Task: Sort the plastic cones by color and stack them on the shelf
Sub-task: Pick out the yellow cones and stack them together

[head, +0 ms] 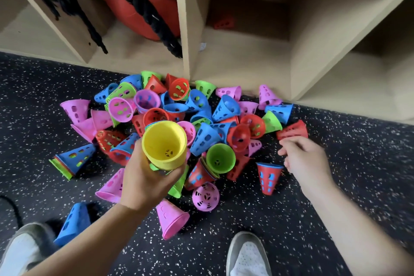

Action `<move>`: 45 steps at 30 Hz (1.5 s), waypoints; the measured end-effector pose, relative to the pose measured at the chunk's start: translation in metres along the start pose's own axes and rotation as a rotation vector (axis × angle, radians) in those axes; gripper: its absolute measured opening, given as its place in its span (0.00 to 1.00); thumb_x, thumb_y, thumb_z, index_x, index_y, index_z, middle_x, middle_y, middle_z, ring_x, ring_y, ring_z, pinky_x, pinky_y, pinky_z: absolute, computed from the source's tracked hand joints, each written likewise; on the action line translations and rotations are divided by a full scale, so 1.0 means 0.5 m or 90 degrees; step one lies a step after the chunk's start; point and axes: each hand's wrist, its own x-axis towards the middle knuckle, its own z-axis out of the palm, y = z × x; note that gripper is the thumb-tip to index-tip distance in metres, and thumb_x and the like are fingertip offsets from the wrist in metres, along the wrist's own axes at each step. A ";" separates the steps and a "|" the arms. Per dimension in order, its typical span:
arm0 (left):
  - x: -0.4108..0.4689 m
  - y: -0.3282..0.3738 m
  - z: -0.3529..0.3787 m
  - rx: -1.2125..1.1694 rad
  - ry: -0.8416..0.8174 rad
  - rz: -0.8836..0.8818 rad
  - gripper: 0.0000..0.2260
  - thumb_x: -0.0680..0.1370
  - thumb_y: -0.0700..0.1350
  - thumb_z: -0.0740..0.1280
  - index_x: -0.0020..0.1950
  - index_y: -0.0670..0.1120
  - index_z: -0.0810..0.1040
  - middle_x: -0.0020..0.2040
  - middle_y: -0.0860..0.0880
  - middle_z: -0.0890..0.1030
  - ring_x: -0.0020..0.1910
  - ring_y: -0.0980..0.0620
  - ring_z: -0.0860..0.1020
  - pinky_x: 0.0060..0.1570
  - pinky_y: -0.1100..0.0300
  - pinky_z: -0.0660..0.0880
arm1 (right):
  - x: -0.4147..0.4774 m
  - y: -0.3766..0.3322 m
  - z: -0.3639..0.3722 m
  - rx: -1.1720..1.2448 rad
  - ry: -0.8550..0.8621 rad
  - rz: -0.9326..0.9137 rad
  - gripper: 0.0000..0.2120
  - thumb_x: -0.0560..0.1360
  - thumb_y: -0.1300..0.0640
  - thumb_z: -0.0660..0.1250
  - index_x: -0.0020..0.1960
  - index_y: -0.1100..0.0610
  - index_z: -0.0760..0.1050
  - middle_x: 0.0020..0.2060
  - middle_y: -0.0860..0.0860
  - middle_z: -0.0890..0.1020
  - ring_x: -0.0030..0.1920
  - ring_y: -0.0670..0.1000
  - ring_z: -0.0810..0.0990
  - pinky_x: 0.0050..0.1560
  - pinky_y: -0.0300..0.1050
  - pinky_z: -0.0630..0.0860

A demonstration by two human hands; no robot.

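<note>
- The shelf (246, 60) runs along the back, a row of pale wooden cubbies sitting on the dark speckled floor (336, 197).
- One cubby holds a big red ball (134, 6) with black ropes (143, 6) draped over it; the next one has a single red cone (224, 23) far back in the shadow.
- The pile of cones (179, 123) sprawls on the floor right in front of the shelf, pink, blue, green and red all mixed (most lie tipped on their sides).
- The left hand (145, 182) is wrapped round a yellow cone (164, 144), mouth facing up, held above the pile.
- The right hand (307, 159) holds nothing, fingers loosely curled, just beside a red cone lying flat (292, 130).
- Two grey shoes (246, 255) stand at the bottom edge.
</note>
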 end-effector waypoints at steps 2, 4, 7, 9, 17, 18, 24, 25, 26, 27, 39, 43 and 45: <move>-0.006 0.004 0.015 -0.012 -0.021 0.008 0.35 0.63 0.46 0.83 0.63 0.55 0.67 0.52 0.65 0.73 0.50 0.78 0.73 0.45 0.84 0.65 | -0.001 0.007 0.007 0.008 -0.010 -0.004 0.05 0.78 0.57 0.67 0.47 0.54 0.81 0.39 0.52 0.84 0.30 0.49 0.74 0.30 0.43 0.70; -0.009 0.005 0.024 -0.009 -0.037 0.008 0.34 0.63 0.53 0.81 0.64 0.56 0.67 0.52 0.69 0.73 0.51 0.79 0.72 0.46 0.83 0.65 | -0.007 0.004 0.012 0.015 -0.032 -0.024 0.05 0.79 0.54 0.66 0.49 0.53 0.81 0.41 0.51 0.85 0.31 0.47 0.76 0.30 0.41 0.73; -0.009 0.000 0.026 0.000 -0.055 -0.001 0.35 0.64 0.56 0.80 0.65 0.57 0.67 0.54 0.76 0.72 0.53 0.77 0.72 0.48 0.81 0.66 | -0.022 -0.009 0.017 -0.003 -0.067 -0.096 0.05 0.79 0.50 0.67 0.49 0.50 0.80 0.43 0.48 0.84 0.34 0.43 0.80 0.36 0.46 0.79; -0.009 -0.002 0.023 0.007 -0.051 0.000 0.35 0.64 0.55 0.81 0.66 0.57 0.67 0.56 0.79 0.71 0.54 0.77 0.72 0.49 0.81 0.65 | -0.034 -0.018 0.023 -0.020 -0.083 -0.159 0.03 0.77 0.50 0.69 0.49 0.47 0.80 0.43 0.44 0.84 0.40 0.43 0.82 0.43 0.49 0.81; -0.018 -0.019 0.005 0.043 -0.054 0.010 0.38 0.64 0.54 0.83 0.68 0.62 0.65 0.58 0.76 0.72 0.56 0.74 0.73 0.50 0.77 0.69 | -0.068 -0.035 0.078 -0.176 -0.237 -0.509 0.23 0.73 0.44 0.70 0.65 0.53 0.76 0.59 0.42 0.76 0.59 0.44 0.78 0.50 0.39 0.80; -0.019 -0.019 0.003 0.048 -0.054 0.014 0.39 0.64 0.54 0.83 0.68 0.64 0.63 0.58 0.77 0.71 0.56 0.75 0.72 0.50 0.75 0.69 | -0.067 -0.038 0.083 -0.202 -0.256 -0.544 0.26 0.73 0.43 0.70 0.66 0.54 0.75 0.62 0.43 0.75 0.62 0.45 0.77 0.54 0.42 0.80; -0.014 -0.022 -0.012 0.065 -0.054 0.033 0.40 0.64 0.56 0.83 0.67 0.65 0.63 0.57 0.79 0.70 0.55 0.66 0.72 0.51 0.62 0.72 | -0.068 -0.069 0.112 -0.253 -0.279 -0.641 0.31 0.72 0.39 0.69 0.68 0.58 0.74 0.66 0.48 0.73 0.67 0.48 0.74 0.60 0.53 0.78; -0.011 -0.024 -0.014 0.064 -0.057 0.032 0.39 0.64 0.56 0.83 0.67 0.64 0.63 0.56 0.77 0.71 0.55 0.66 0.72 0.51 0.62 0.72 | -0.067 -0.071 0.114 -0.260 -0.280 -0.651 0.32 0.72 0.40 0.69 0.68 0.59 0.73 0.66 0.49 0.73 0.67 0.49 0.74 0.60 0.54 0.78; -0.008 -0.026 -0.018 0.064 -0.055 0.030 0.38 0.64 0.54 0.83 0.67 0.62 0.64 0.55 0.73 0.71 0.55 0.65 0.72 0.51 0.63 0.73 | -0.066 -0.072 0.114 -0.264 -0.278 -0.659 0.32 0.72 0.40 0.69 0.68 0.59 0.73 0.66 0.50 0.73 0.67 0.50 0.73 0.61 0.54 0.77; -0.005 -0.028 -0.022 0.062 -0.048 0.032 0.38 0.64 0.53 0.83 0.67 0.60 0.65 0.55 0.70 0.72 0.54 0.65 0.73 0.51 0.63 0.73 | -0.064 -0.073 0.114 -0.267 -0.272 -0.666 0.32 0.72 0.40 0.70 0.68 0.60 0.73 0.65 0.51 0.73 0.67 0.50 0.73 0.62 0.54 0.76; -0.039 -0.039 -0.051 0.031 -0.004 0.005 0.36 0.66 0.52 0.81 0.68 0.42 0.71 0.57 0.53 0.76 0.53 0.61 0.74 0.53 0.78 0.66 | -0.115 -0.011 0.106 -0.207 -0.246 -0.684 0.28 0.73 0.48 0.71 0.64 0.67 0.73 0.62 0.59 0.74 0.65 0.55 0.74 0.60 0.56 0.76; -0.059 -0.039 -0.057 0.040 0.017 -0.011 0.34 0.66 0.46 0.82 0.68 0.42 0.72 0.59 0.51 0.74 0.55 0.63 0.71 0.55 0.79 0.64 | -0.107 -0.013 0.082 -0.159 -0.194 -0.680 0.25 0.76 0.51 0.67 0.64 0.68 0.71 0.62 0.61 0.73 0.63 0.57 0.75 0.57 0.55 0.78; -0.068 -0.038 -0.053 0.030 0.019 -0.024 0.34 0.66 0.43 0.82 0.68 0.44 0.70 0.58 0.55 0.73 0.54 0.67 0.72 0.54 0.80 0.64 | -0.096 -0.017 0.067 -0.129 -0.154 -0.675 0.24 0.77 0.52 0.65 0.62 0.70 0.71 0.61 0.62 0.74 0.63 0.57 0.75 0.56 0.53 0.79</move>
